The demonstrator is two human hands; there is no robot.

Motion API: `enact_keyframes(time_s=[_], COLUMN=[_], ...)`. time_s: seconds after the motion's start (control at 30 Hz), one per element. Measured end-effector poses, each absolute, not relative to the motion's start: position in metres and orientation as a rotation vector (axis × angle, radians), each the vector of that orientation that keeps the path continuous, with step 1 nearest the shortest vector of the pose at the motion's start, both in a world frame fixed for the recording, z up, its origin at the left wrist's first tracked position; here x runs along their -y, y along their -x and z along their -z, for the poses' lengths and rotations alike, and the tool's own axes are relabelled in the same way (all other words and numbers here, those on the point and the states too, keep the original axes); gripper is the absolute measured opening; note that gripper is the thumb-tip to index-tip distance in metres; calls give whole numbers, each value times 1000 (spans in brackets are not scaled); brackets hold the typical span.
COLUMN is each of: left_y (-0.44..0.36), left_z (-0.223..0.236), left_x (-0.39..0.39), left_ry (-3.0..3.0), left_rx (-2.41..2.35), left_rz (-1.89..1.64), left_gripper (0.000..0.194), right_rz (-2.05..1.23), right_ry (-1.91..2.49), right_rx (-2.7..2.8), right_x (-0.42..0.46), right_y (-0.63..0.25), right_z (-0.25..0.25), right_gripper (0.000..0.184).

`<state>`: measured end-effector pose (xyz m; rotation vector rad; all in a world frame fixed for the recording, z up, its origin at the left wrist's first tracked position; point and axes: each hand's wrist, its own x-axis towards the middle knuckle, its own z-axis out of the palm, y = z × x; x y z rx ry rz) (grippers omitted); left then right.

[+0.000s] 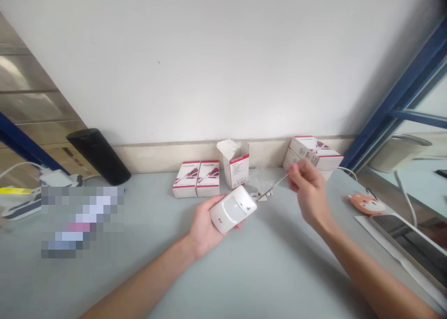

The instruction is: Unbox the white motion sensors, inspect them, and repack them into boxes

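Carton (236, 170) with "DETECTOR" behind white device (233, 209)

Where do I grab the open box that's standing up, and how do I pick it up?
Probably pinch the open DETECTOR box by its side walls, just below the flaps, coming from above. It stands upright with flat sides, and its raised card flaps might bend.

The detector (233, 210) is white, with a paler grey window and a small red mark. Left of it, two boxes (196, 178) show white with dark red bands and angular maroon-and-pink shapes. Behind it, the open carton (237, 164) is white with a red band and white lettering. Far right of it, an animal-face pouch (368, 203) is orange and white. The counter (265, 272) beneath it is pale grey-blue.
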<state>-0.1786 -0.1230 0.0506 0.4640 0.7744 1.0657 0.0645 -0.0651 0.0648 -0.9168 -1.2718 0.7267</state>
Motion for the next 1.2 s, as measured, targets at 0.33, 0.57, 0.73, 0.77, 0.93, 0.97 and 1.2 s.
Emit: enact_keyframes(time_s=[0.33, 0.57, 0.73, 0.77, 0.93, 0.97, 1.2], left_y=[178, 181, 180, 179, 179, 179, 180], left_z=[-50, -50, -54, -55, -60, -60, -60], left_x=[125, 126, 124, 124, 123, 123, 125], left_ry=[-503, -474, -464, -432, -206, -187, -205], left_rx=[-775, -820, -779, -774, -770, -764, -747], left_rz=[-1110, -1125, -1115, -1102, -1115, -1125, -1118], left_gripper=[29, 25, 30, 30, 27, 26, 25], right_rz=[-1180, -1302, -1174, -1069, -268, -154, -75], right_ry=[897, 774, 847, 902, 1240, 1283, 1341], right_rx=[1633, 1558, 1680, 1759, 2025, 2039, 1951], right_x=[96, 106, 102, 98, 72, 67, 56], right_y=[-22, -11, -18, -23, -49, -53, -60], right_z=[-37, -48, -55, -55, -43, -39, -33], right_gripper=[48, 50, 42, 42, 29, 32, 24])
